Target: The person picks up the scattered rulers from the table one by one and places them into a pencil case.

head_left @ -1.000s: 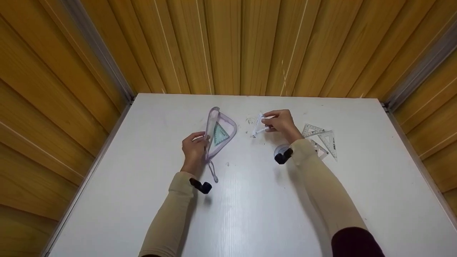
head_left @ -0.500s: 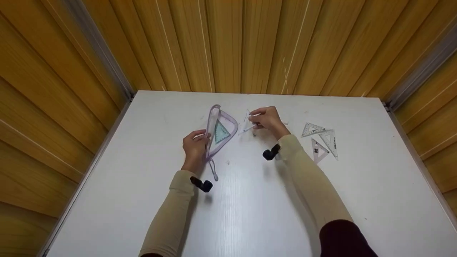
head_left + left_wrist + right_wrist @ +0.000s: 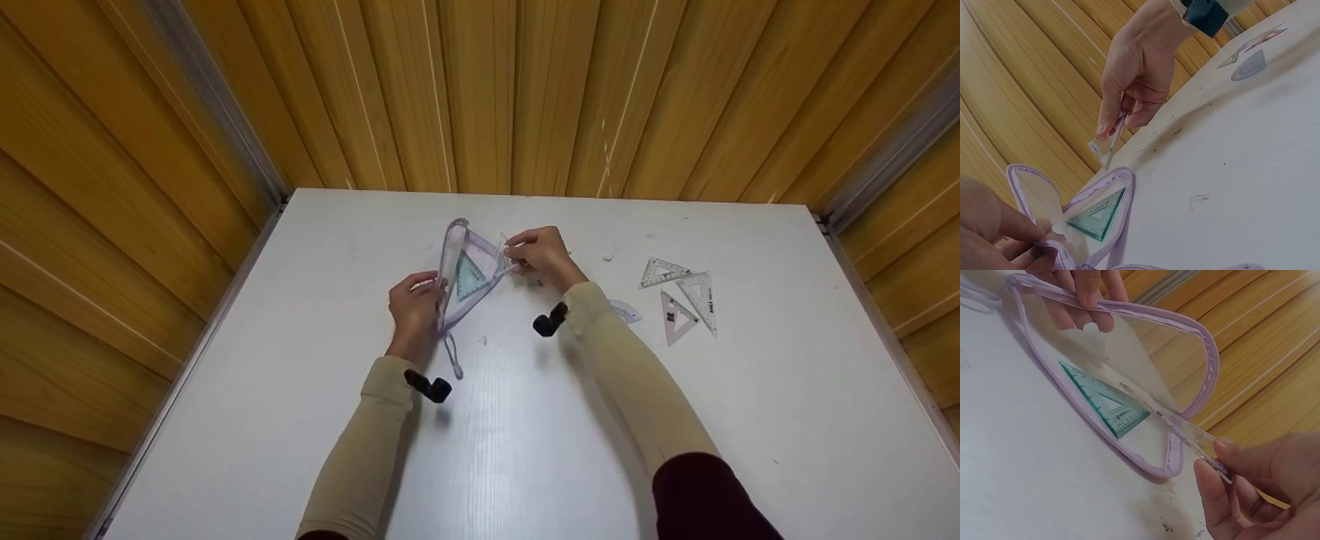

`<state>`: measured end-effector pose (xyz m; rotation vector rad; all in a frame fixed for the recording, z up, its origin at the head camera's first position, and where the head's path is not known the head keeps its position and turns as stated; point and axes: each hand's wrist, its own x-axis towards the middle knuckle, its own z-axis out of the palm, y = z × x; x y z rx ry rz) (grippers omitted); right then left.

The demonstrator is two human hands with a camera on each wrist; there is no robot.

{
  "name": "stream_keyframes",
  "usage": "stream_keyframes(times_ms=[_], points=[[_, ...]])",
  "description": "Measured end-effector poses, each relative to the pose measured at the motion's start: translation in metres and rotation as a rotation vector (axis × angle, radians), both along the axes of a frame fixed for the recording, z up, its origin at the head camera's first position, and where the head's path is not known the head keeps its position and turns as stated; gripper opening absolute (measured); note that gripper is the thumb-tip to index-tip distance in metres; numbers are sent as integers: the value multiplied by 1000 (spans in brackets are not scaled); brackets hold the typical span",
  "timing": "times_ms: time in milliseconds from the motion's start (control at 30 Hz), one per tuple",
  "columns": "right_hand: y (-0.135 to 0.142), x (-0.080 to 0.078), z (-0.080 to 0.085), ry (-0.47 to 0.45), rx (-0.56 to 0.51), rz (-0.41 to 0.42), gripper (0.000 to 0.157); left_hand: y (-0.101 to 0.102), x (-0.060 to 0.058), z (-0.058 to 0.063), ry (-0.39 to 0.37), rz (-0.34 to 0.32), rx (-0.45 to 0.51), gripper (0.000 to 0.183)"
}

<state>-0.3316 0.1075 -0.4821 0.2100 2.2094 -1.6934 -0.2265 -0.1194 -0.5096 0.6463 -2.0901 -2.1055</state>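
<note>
My left hand pinches the near edge of a clear pouch with purple zip trim, holding it open. Inside the pouch lies a green set square. From the right, my right hand grips a clear set square between thumb and fingers. In the right wrist view this set square is seen nearly edge-on, its far end overlapping the pouch's opening. The purple wrist loop hangs toward the near side on the table.
Two clear set squares and a pinkish set square lie to the right. A clear protractor is partly hidden behind the right sleeve. Small dark specks dot the white table. Wood-patterned walls stand beyond its edges.
My right hand has moved left with the clear set square, from beside the pouch to its opening. The left hand and pouch have stayed nearly in place.
</note>
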Motion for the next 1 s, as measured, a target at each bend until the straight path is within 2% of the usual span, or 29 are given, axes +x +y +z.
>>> stream_keyframes(times_ms=[300, 467, 600, 800, 1000], points=[[-21, 1, -11, 24, 52, 24, 18, -1, 2, -1, 18, -22, -11, 21], [-32, 2, -14, 53, 66, 24, 17, 0, 3, -2, 39, -19, 31, 23], [-40, 3, -16, 34, 62, 13, 18, 0, 4, -3, 49, -20, 47, 24], [-50, 3, -19, 22, 76, 10, 20, 0, 4, -3, 22, -6, 16, 24], [-60, 2, -22, 63, 120, 11, 16, 0, 4, -3, 35, 1, 46, 25]])
